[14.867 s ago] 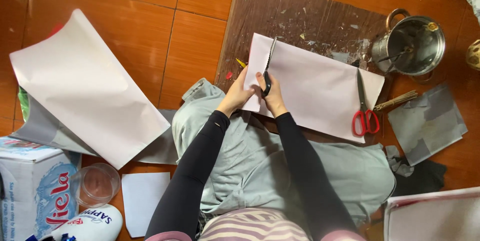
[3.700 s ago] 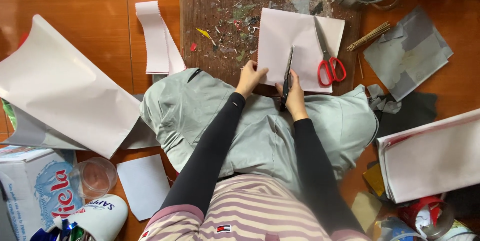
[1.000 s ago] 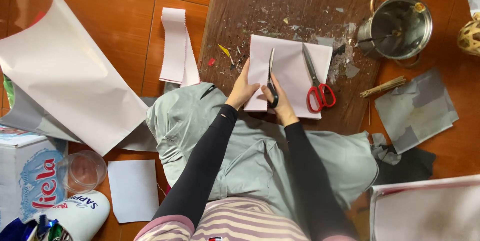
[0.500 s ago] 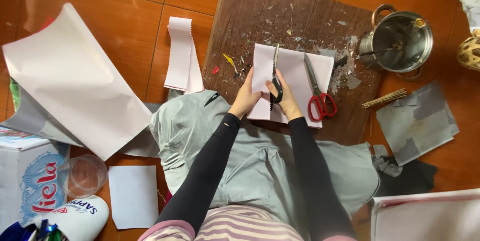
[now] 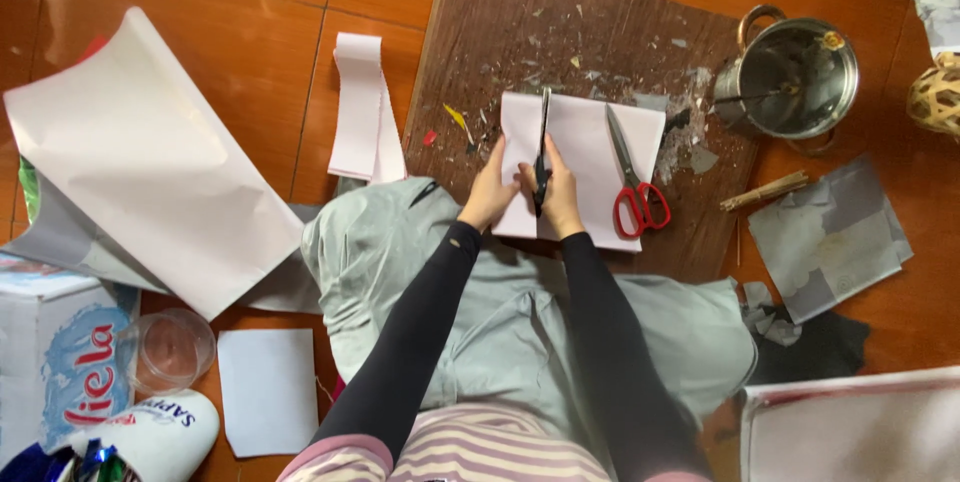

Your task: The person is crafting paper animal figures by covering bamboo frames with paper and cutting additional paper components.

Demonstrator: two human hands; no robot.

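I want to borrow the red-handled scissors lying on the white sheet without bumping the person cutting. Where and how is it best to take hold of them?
Probably by the red handle loops of the scissors, coming from the right. The loops lie at the near right corner of the white sheet with the shut blades pointing away, up the board, and both hands sit to their left: the left hand and the right hand.

The white sheet (image 5: 590,157) on the wooden board (image 5: 520,32) had been much wider fifteen seconds earlier and was now cut down to a small piece. A folded white strip (image 5: 357,107) had appeared on the floor (image 5: 200,2) left of the board. The red scissors (image 5: 635,192) had moved closer to the right hand (image 5: 558,197), which had run the knife (image 5: 543,152) further up the sheet.
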